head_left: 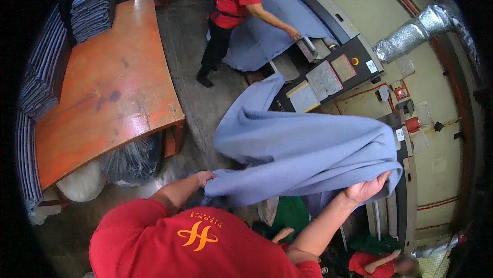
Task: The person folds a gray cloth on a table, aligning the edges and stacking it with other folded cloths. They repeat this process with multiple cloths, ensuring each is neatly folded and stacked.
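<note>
A large blue-grey cloth (308, 139) hangs spread between my two hands, its folds draped in front of my chest. My left hand (206, 177) is closed on the cloth's near left edge. On the right, my right hand (365, 189) grips the cloth near its other end, thumb upward, with fabric bunched over and behind the fingers. The far left part of the cloth rises toward the ironing machine (339, 67); whether it touches the machine cannot be told.
An orange table (118, 72) stands at left, bearing stacks of folded blue cloths (94, 11). Plastic-wrapped bundles (131, 160) lie beneath it. Beyond, a co-worker in red (239, 0) reaches over another blue sheet (267, 26) on the machine. Lower right are another person (372, 262) and green cloth (290, 214).
</note>
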Available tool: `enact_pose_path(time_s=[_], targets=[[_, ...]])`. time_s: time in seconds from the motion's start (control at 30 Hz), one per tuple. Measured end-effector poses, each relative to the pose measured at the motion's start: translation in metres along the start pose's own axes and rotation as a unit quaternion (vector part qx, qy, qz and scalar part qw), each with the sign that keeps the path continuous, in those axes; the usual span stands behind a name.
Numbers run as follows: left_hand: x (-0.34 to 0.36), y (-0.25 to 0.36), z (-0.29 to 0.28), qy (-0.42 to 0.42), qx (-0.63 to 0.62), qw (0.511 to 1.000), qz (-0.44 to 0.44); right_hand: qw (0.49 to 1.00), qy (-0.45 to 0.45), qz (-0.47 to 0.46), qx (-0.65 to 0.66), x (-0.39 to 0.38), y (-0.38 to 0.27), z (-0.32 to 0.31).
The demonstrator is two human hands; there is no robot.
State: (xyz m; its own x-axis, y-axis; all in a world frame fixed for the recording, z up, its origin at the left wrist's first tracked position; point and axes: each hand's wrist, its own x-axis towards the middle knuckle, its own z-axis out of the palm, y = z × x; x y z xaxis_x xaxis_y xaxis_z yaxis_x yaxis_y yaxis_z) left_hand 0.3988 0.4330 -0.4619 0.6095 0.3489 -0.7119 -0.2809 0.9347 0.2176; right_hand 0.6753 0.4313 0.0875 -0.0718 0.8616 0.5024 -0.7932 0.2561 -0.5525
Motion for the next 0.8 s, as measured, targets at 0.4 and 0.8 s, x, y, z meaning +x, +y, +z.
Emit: enact_pose_path(time_s=[0.4,0.8], targets=[[-0.227,-0.025,0.123,0.149,0.615,0.583,0.509,0.695,0.24,0.53,-0.421,-0.274,0.144,-0.167],[-0.313,-0.135,0.184,0.205,0.684,0.505,0.485,0.678,-0.161,0.588,-0.411,-0.262,0.252,-0.191]])
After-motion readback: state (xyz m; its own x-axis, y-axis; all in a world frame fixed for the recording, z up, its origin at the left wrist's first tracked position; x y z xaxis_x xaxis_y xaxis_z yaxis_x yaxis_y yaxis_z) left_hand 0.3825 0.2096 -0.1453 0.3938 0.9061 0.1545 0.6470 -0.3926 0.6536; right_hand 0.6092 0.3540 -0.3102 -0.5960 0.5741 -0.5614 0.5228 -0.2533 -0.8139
